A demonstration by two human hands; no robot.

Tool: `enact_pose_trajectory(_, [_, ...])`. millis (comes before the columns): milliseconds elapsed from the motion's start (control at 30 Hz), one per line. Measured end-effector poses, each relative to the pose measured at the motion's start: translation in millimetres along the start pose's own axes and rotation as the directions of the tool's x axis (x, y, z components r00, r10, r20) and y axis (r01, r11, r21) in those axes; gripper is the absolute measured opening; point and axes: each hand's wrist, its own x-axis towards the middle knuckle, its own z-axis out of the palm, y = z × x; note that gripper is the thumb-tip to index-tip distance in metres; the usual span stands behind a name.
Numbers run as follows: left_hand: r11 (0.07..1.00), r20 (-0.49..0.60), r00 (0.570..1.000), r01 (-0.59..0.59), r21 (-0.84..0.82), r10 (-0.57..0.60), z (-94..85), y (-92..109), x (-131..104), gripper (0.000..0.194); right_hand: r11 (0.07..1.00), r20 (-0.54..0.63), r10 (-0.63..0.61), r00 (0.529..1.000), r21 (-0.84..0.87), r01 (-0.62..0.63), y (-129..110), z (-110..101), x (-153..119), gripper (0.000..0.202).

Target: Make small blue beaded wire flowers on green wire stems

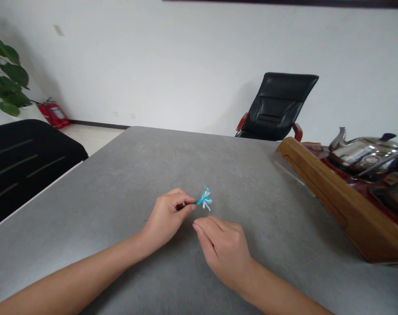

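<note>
A small light-blue beaded flower [204, 199] on a thin green stem points to the right above the grey table [130, 175]. The stem's end is pinched between the thumb and fingers of my left hand [168, 214]. A dark reddish piece shows inside that hand's grip. Just below and to the right of the flower, my right hand [223, 247] has its thumb and fingers pressed together. Whether anything lies between those fingertips is too small to tell.
A wooden tea tray [343, 201] with a metal kettle [366, 153] stands on the table's right side. Behind the table is a black chair [276, 105]. At left are another black chair [28, 162], a plant [10, 74] and red fire extinguishers [53, 114].
</note>
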Motion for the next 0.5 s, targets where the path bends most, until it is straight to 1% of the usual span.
enact_pose_trajectory(33, [0.999, 0.009, 0.999, -0.032, 0.03, 0.031, 0.1, 0.4, -1.1, 0.015, 0.985, -0.037, -0.115, 0.993, -0.134, 0.109, 0.4, -4.1, 0.5, 0.023])
enact_pose_trajectory(67, [0.996, 0.022, 0.998, -0.061, 0.062, 0.06, 0.2, 0.8, -2.1, 0.017, 0.954, -0.066, -0.2, 0.978, -0.239, 0.179, 1.2, -8.1, 1.6, 0.022])
enact_pose_trajectory(100, [0.991, 0.041, 0.995, -0.09, 0.098, 0.086, 0.4, 1.3, -3.2, 0.02, 0.925, -0.086, -0.254, 0.963, -0.311, 0.216, 2.3, -11.9, 3.2, 0.021])
enact_pose_trajectory(133, [0.983, 0.061, 0.992, -0.118, 0.138, 0.11, 0.4, 1.8, -4.2, 0.021, 0.909, -0.101, -0.276, 0.956, -0.349, 0.226, 3.5, -15.6, 5.4, 0.02])
enact_pose_trajectory(167, [0.973, 0.084, 0.987, -0.148, 0.177, 0.135, 0.4, 2.3, -5.2, 0.021, 0.91, -0.11, -0.27, 0.957, -0.355, 0.215, 5.0, -19.0, 7.9, 0.021])
enact_pose_trajectory(233, [0.946, 0.141, 0.971, -0.221, 0.238, 0.191, 0.2, 3.0, -6.7, 0.021, 0.949, -0.109, -0.183, 0.977, -0.28, 0.147, 8.4, -25.4, 14.1, 0.022])
enact_pose_trajectory(300, [0.922, 0.197, 0.946, -0.301, 0.244, 0.256, -0.2, 3.4, -7.6, 0.021, 0.992, -0.074, -0.02, 0.997, -0.125, 0.011, 13.4, -31.4, 21.4, 0.022])
enact_pose_trajectory(333, [0.915, 0.222, 0.931, -0.336, 0.223, 0.289, -0.6, 3.6, -7.8, 0.021, 0.996, -0.039, 0.079, 0.996, -0.034, -0.081, 16.8, -34.3, 25.4, 0.02])
enact_pose_trajectory(367, [0.911, 0.239, 0.916, -0.368, 0.188, 0.321, -1.0, 4.0, -7.9, 0.021, 0.982, 0.01, 0.177, 0.984, 0.063, -0.177, 20.8, -37.1, 29.4, 0.019])
enact_pose_trajectory(400, [0.909, 0.251, 0.903, -0.392, 0.144, 0.35, -1.6, 4.6, -7.9, 0.02, 0.948, 0.076, 0.266, 0.961, 0.16, -0.275, 25.4, -39.6, 33.2, 0.017])
enact_pose_trajectory(433, [0.907, 0.257, 0.891, -0.41, 0.097, 0.375, -2.2, 5.4, -7.7, 0.019, 0.893, 0.155, 0.339, 0.928, 0.259, -0.369, 30.4, -41.8, 36.5, 0.017])
enact_pose_trajectory(500, [0.905, 0.257, 0.876, -0.426, 0.013, 0.409, -3.5, 7.8, -7.2, 0.018, 0.734, 0.324, 0.415, 0.85, 0.432, -0.523, 41.1, -44.6, 40.8, 0.017])
